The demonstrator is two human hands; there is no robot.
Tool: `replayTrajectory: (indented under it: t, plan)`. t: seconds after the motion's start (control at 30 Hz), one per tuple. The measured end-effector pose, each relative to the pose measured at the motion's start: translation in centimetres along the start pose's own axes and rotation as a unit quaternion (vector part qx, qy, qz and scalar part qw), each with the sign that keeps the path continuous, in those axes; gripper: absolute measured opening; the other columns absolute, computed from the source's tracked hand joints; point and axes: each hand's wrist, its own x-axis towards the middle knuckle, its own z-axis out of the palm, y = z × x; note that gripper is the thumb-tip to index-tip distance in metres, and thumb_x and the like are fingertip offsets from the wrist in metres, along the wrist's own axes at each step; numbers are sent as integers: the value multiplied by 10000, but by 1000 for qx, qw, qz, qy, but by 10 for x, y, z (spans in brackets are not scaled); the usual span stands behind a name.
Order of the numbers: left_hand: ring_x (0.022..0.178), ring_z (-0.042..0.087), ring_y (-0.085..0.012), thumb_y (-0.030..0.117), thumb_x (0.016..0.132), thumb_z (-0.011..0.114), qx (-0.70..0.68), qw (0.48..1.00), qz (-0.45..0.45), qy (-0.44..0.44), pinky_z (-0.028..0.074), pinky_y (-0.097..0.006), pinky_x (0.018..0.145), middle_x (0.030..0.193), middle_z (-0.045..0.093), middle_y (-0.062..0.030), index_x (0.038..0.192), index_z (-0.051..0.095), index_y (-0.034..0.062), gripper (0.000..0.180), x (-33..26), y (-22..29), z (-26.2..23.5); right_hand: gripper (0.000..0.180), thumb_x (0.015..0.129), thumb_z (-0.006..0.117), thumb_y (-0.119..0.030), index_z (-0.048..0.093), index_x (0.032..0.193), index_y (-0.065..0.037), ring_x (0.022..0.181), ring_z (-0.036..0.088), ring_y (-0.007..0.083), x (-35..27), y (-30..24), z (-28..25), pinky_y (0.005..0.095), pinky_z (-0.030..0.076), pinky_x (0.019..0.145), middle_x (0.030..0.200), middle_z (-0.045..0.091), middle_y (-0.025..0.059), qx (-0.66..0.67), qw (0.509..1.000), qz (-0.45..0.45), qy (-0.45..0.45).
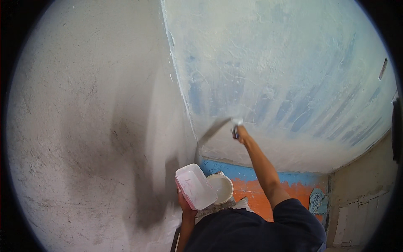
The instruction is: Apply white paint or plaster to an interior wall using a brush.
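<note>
My right hand is closed round the handle of what looks like a paintbrush, with a pale, wide head against the lower part of the whitish wall. Its finer detail is blurred. My left hand grips the side of a rectangular pink-and-white plastic tub, held tilted near the corner. White material coats the tub's inside. Just right of the tub stands a round white bucket, partly hidden by it. Blue streaks show through the wall's pale coating.
A bare grey wall rises close on the left. Below the whitish wall lie a blue strip and an orange floor area. A crumpled bluish cloth lies at the right, beside another grey wall.
</note>
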Motion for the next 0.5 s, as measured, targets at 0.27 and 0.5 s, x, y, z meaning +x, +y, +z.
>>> replayTrajectory:
  t: [0.27,0.5]
  plan:
    - [1254,540,-320,531,1015,354,24,999,24,27,446,-530,1052,1405,512,-104,1466,382,159,586,-12,17,1,248,1036,477,-301,538,943,-79,652,483,106,-196,-320,101,277,403,588,717,473,-8,89,891,-436,-89]
    - [1251,541,-318,562,993,392,26,998,16,51,453,-533,1045,1391,527,-95,1450,409,165,605,-13,10,2,346,1010,516,-459,557,918,-128,624,530,134,-35,-112,52,287,429,556,714,521,-3,135,955,-259,-57]
